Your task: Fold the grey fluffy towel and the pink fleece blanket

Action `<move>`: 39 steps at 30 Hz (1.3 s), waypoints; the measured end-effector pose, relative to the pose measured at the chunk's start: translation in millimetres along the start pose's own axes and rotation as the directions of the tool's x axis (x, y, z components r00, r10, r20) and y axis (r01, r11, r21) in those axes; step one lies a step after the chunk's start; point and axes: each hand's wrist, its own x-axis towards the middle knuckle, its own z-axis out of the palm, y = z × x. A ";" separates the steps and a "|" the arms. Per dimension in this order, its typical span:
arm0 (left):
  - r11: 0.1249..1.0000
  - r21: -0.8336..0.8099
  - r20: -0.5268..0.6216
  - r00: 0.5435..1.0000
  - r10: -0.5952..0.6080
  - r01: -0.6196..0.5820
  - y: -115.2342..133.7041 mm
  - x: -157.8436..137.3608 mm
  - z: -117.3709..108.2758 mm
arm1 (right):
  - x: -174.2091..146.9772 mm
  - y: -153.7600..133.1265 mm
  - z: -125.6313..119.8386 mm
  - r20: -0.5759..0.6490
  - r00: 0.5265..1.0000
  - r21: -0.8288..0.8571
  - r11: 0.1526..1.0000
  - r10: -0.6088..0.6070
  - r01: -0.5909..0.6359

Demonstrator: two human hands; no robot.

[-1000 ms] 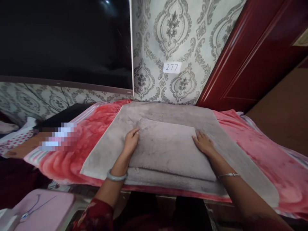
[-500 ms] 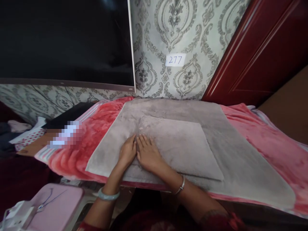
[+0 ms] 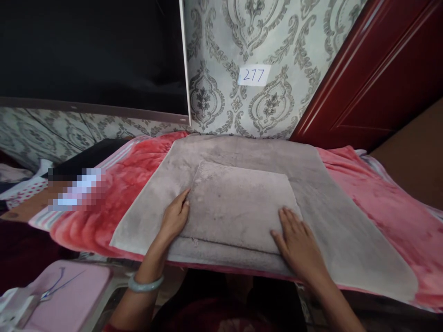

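Your right hand (image 3: 299, 237) has moved from beside your left hand (image 3: 175, 216) to the right edge of the folded grey cloth (image 3: 238, 207), lying flat with its thumb apart. Your left hand, loosely curled, sits at the opposite edge; I cannot tell whether it pinches anything. Between your hands, the cloth rests on a wider grey sheet (image 3: 353, 244).

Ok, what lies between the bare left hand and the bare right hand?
In the head view, a folded, rectangular grey plush cloth lies between them: the left hand is at its left edge, the right hand on its right side.
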 end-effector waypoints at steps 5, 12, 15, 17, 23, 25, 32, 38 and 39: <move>0.991 -0.093 0.050 0.994 -0.094 0.098 5.1 1.1 -6.5 | -16.5 36.2 -5.7 -0.059 0.989 0.045 0.990 0.138 -0.135; 0.944 -0.278 0.210 0.970 -0.121 0.178 11.0 -4.8 -22.1 | 12.9 -57.6 -40.4 -0.149 0.972 0.212 0.954 -0.182 0.211; 0.945 -0.279 0.204 0.972 -0.116 0.171 10.9 -5.8 -22.7 | 27.8 -133.9 -37.6 0.010 0.913 0.250 0.885 -0.409 0.393; 0.949 -0.277 0.193 0.976 -0.097 0.149 10.2 -6.0 -21.6 | 33.3 -174.1 -28.7 0.101 0.850 0.264 0.837 -0.518 0.479; 0.961 -0.254 0.215 0.975 -0.055 0.110 8.3 -7.6 -19.0 | 15.5 -189.1 -7.6 0.170 0.752 0.274 0.764 -0.636 0.584; 0.964 -0.245 0.212 0.976 -0.049 0.102 7.7 -7.9 -18.6 | 2.1 -169.3 -7.2 0.153 0.770 0.261 0.777 -0.619 0.573; 0.958 -0.260 0.230 0.971 -0.063 0.124 7.6 -8.7 -18.4 | -36.7 -87.4 -7.4 -0.001 0.923 0.061 0.921 -0.384 0.384; 0.958 -0.256 0.255 0.965 -0.065 0.132 10.8 -8.7 -21.7 | -45.6 -19.5 -13.9 -0.068 0.982 -0.031 0.984 -0.176 0.174; 0.959 -0.252 0.256 0.964 -0.064 0.131 10.7 -8.3 -22.0 | -45.4 -7.7 -14.7 -0.076 0.988 -0.043 0.990 -0.137 0.134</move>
